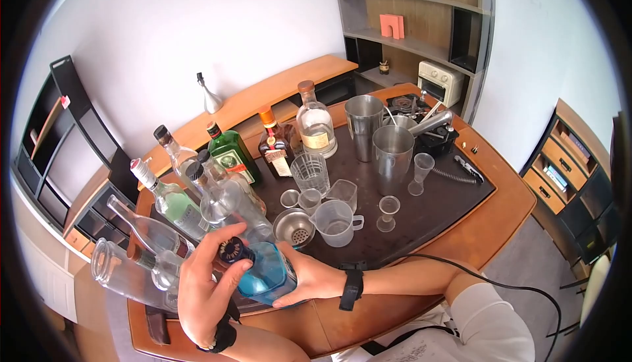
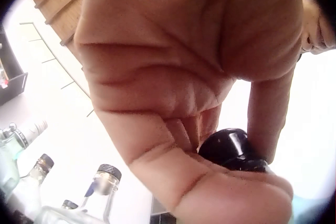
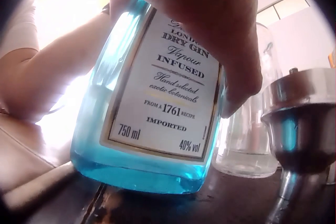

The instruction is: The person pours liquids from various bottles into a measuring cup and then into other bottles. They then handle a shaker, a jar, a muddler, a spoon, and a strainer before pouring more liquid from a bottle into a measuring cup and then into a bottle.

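Note:
A blue glass gin bottle (image 1: 266, 275) is near the table's front edge, tilted in the head view. My right hand (image 1: 313, 275) grips its body from the side, and the right wrist view shows the white "dry gin" label on the bottle (image 3: 94, 145) beside my right hand (image 3: 210, 19), its base close over the dark mat. At the top, my left hand (image 1: 201, 289) holds the dark cap (image 1: 232, 250) between thumb and fingers. Seen from the left wrist, the cap (image 2: 226, 148) sits among the curled fingers of my left hand (image 2: 157, 77).
Several bottles crowd the left and back, including a green one (image 1: 234, 154) and an empty glass jar (image 1: 125, 273). A strainer (image 1: 294, 228), a plastic measuring jug (image 1: 337, 223), jiggers (image 1: 388, 214) and metal shaker tins (image 1: 393, 154) stand beyond the hands. A black cable (image 1: 500, 284) crosses the table's right edge.

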The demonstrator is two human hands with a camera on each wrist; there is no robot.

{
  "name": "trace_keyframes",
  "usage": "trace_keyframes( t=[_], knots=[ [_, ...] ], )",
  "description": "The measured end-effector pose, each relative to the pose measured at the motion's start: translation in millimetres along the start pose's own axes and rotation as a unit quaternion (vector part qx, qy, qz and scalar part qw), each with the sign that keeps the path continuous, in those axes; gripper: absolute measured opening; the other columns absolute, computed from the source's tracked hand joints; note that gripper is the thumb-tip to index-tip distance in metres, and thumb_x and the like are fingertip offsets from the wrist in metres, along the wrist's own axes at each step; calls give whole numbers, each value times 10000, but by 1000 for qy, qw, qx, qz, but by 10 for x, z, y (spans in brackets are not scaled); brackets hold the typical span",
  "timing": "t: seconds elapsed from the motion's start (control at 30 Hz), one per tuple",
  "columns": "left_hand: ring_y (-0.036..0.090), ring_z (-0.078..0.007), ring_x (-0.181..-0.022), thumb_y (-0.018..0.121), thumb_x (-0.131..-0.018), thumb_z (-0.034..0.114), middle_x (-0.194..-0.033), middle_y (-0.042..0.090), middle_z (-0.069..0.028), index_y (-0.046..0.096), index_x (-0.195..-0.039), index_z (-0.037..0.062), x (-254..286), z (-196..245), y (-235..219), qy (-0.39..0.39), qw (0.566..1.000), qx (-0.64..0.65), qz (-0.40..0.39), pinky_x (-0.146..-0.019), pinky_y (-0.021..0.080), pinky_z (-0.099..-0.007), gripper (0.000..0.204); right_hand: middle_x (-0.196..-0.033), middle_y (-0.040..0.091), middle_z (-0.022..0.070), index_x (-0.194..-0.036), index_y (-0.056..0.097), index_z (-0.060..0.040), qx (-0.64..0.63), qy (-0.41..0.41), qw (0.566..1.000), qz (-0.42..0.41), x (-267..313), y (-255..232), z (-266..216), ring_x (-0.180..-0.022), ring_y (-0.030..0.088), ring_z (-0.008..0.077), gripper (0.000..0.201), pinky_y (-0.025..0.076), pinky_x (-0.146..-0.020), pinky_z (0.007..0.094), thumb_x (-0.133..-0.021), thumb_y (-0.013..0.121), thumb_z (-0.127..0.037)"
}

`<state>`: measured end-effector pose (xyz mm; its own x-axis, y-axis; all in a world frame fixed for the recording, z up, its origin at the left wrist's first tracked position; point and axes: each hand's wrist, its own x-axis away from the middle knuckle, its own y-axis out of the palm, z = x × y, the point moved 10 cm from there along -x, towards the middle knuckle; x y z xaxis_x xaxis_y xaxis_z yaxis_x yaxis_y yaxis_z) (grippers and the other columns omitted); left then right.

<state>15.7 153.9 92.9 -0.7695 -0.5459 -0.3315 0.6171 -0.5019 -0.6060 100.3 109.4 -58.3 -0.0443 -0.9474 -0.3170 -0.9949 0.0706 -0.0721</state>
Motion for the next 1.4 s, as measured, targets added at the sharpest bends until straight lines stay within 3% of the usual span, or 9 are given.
trace_keyframes(
  t=[0.2, 0.3, 0.33, 0.57, 0.77, 0.83, 1.07, 1.2, 1.4],
  knots=[
    [674, -190, -820, 836, -755, 112, -966, 685, -109, 632, -1196, 10, 67, 412, 29, 137, 990, -16, -21, -694, 537, -288, 496, -1351, 481, 207, -1440, 311, 1, 73, -29, 997, 1, 171, -153, -343, -1279, 504, 350, 1037, 409, -1064, 431, -660, 898, -348],
    [667, -193, -867, 698, -920, 113, -1002, 700, -134, 621, -1160, -17, 158, 776, 56, 195, 980, -37, -31, -767, 531, -286, 284, -1321, 491, 194, -1432, 342, -7, 113, -53, 992, 8, 284, -239, -545, -1232, 520, 368, 1022, 419, -1046, 433, -649, 898, -354],
    [656, -233, -1038, 787, -798, 32, -1153, 688, -152, 634, -1173, -33, 164, 658, 65, 110, 993, 4, -49, -913, 497, -327, 411, -1317, 493, 196, -1431, 343, -4, 119, -56, 991, 7, 313, -265, -586, -1225, 523, 367, 1022, 420, -1042, 433, -649, 899, -358],
    [653, -178, -997, 794, -787, -31, -1109, 698, -140, 626, -1172, -30, 181, 759, 285, 62, 995, 82, -2, -879, 504, -279, 421, -1285, 536, 171, -1407, 388, -8, 195, -65, 977, 51, 591, -535, -775, -1198, 559, 328, 986, 451, -1008, 412, -647, 930, -323],
    [579, -134, -742, 934, -643, 86, -842, 615, -45, 593, -963, 19, 65, 982, 468, 90, 987, -13, 133, -677, 477, -242, 472, -1264, 539, 185, -1378, 422, 2, 233, -80, 962, 119, 816, -810, -815, -1151, 554, 366, 970, 441, -988, 441, -640, 918, -385],
    [552, -128, -661, 843, -808, 149, -780, 595, -35, 610, -970, 18, 40, 1092, 545, 133, 981, -37, 138, -607, 438, -224, 312, -1263, 539, 183, -1371, 431, 3, 254, -77, 956, 129, 869, -876, -837, -1153, 551, 366, 962, 440, -990, 440, -638, 919, -385],
    [654, -176, -904, 831, -746, 42, -1251, 625, -146, 612, -1291, 31, -73, 971, 703, 157, 986, 30, -41, -660, 538, -270, 587, -1247, 537, 195, -1365, 434, 16, 211, -39, 966, 145, 976, -1033, -696, -1147, 543, 354, 956, 434, -989, 425, -647, 914, -396],
    [647, -176, -908, 736, -770, -109, -1257, 605, -154, 650, -1276, 45, -82, 980, 711, 196, 976, 39, -85, -668, 549, -251, 536, -1228, 543, 197, -1355, 438, 26, 233, -50, 960, 145, 965, -1064, -737, -1136, 546, 359, 950, 436, -981, 423, -647, 913, -393],
    [644, -180, -879, 898, -676, 97, -1108, 613, -93, 671, -1136, 36, -97, 665, 622, 90, 993, 78, 7, -678, 547, -278, 517, -1202, 551, 200, -1337, 451, 25, 270, -65, 949, 151, 944, -1091, -816, -1113, 554, 368, 930, 438, -967, 433, -643, 913, -385]
  ],
)
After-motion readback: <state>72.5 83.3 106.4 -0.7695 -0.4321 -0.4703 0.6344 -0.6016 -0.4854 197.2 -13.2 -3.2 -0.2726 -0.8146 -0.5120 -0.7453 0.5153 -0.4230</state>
